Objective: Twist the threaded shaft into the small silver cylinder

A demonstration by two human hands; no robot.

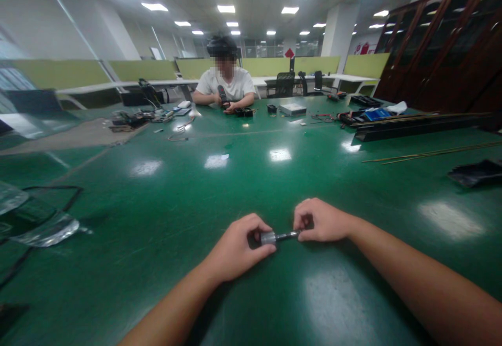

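Note:
Low over the green table, a short silver cylinder with a thin dark metal shaft (287, 235) lies level between my two hands. Around the silver end, my left hand (240, 244) curls with thumb below and fingers above. At the shaft's far right end, my right hand (322, 220) pinches the tip between thumb and fingers, which partly hide it. The exact kind of this part is too small to tell.
Across the green table (235, 189), a person (225, 82) in a white shirt holds a dark tool. A clear plastic container (43, 220) stands at left. Long thin rods (431, 153), a black channel (415, 128) and a black tray (476, 172) lie at right.

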